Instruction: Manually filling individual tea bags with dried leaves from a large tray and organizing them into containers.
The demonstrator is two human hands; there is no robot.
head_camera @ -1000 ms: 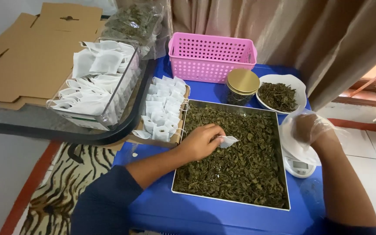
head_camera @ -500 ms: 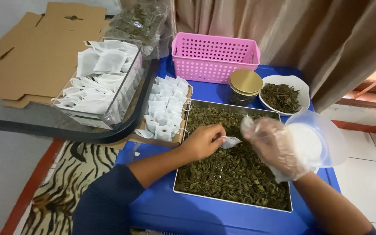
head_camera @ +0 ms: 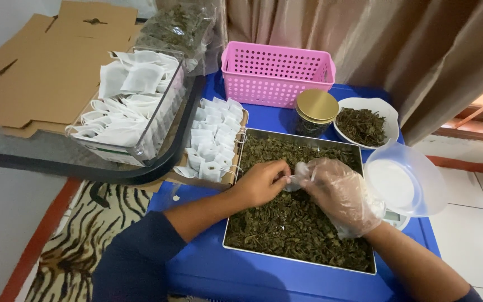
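We see the bare left hand pinching a small white paper tea bag in a closed grip above the rectangular metal tray of dried green leaves. The right hand, in a clear plastic glove, closes its fingertips on the same bag.
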